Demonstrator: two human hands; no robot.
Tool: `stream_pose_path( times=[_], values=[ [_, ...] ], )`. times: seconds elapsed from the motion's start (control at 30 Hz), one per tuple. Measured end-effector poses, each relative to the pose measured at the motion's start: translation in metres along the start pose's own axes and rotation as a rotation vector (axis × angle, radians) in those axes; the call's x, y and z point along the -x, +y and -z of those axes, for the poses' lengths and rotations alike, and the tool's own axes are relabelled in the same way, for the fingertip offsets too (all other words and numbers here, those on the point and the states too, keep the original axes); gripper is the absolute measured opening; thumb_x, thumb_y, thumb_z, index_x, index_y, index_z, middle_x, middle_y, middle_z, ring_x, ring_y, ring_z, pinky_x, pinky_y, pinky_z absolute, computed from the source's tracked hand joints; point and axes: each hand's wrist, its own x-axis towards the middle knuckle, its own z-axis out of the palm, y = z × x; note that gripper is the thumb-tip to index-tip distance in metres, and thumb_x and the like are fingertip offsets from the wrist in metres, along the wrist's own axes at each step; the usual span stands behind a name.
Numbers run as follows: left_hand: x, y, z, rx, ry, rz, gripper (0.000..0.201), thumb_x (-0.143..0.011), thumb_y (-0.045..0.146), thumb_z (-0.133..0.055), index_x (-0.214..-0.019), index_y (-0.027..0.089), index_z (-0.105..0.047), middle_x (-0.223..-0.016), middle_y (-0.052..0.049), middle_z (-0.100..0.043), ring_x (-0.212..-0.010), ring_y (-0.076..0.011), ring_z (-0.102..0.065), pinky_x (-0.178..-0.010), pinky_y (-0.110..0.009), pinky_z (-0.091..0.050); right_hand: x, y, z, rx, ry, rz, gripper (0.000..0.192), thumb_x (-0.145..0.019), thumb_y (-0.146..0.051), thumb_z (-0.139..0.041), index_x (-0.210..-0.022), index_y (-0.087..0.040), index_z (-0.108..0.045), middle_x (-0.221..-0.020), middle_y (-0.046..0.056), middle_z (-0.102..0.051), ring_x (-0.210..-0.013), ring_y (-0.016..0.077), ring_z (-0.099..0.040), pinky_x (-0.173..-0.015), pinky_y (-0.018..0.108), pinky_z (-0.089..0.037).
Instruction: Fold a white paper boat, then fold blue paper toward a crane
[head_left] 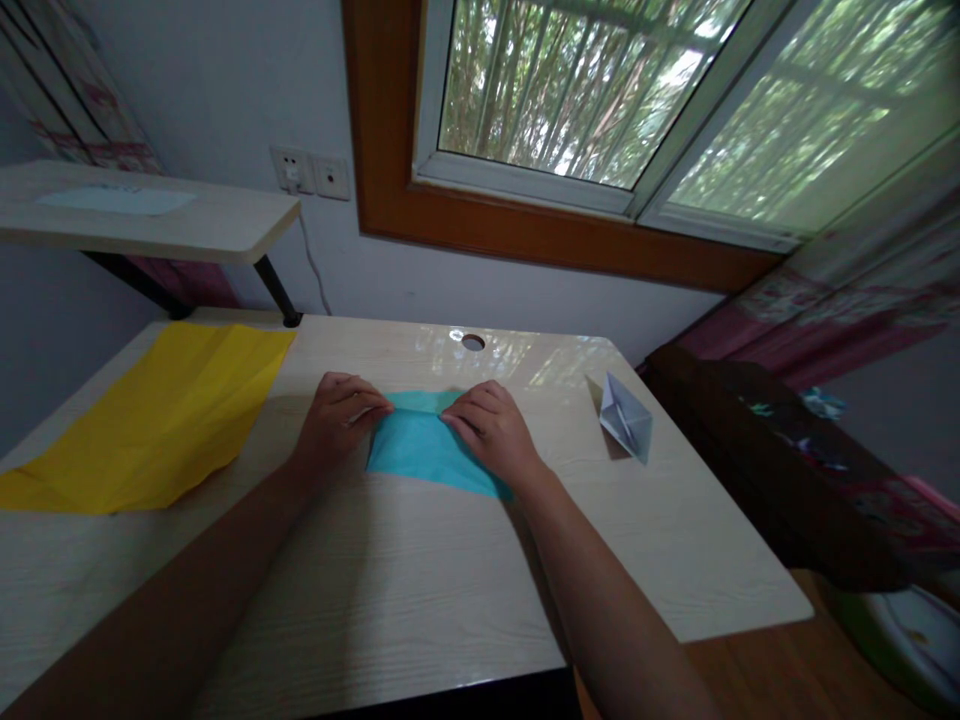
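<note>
A sheet of blue paper (431, 447) lies on the desk in front of me, with a crease or folded strip running across its far part. My left hand (341, 415) pinches the paper's left side at that crease, thumb and fingers together. On the right side my right hand (491, 425) pinches the same crease, its palm covering part of the sheet's right edge. The near edge of the paper lies loose on the wood, slightly curved.
A large yellow sheet (161, 420) lies at the left of the desk (450, 590). To the right stands a folded grey-white paper piece (626, 417). A raised shelf (225, 225) bearing a pale sheet is at the back left. Behind the desk are a wall and window.
</note>
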Motion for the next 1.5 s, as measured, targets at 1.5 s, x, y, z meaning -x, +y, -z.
stream_pose_path(
  times=[1.5],
  values=[
    [0.001, -0.006, 0.006, 0.043, 0.151, 0.146, 0.013, -0.095, 0.031, -0.062, -0.089, 0.022, -0.069, -0.091, -0.002, -0.07, -0.089, -0.0185, -0.066, -0.085, -0.032, -0.05, 0.001, 0.011, -0.002, -0.047, -0.008, -0.054, 0.018, -0.097, -0.037, -0.062, -0.097, -0.024, -0.075, -0.099, 0.006, -0.076, -0.102, 0.0246, -0.064, -0.096, 0.044, -0.048]
  ],
)
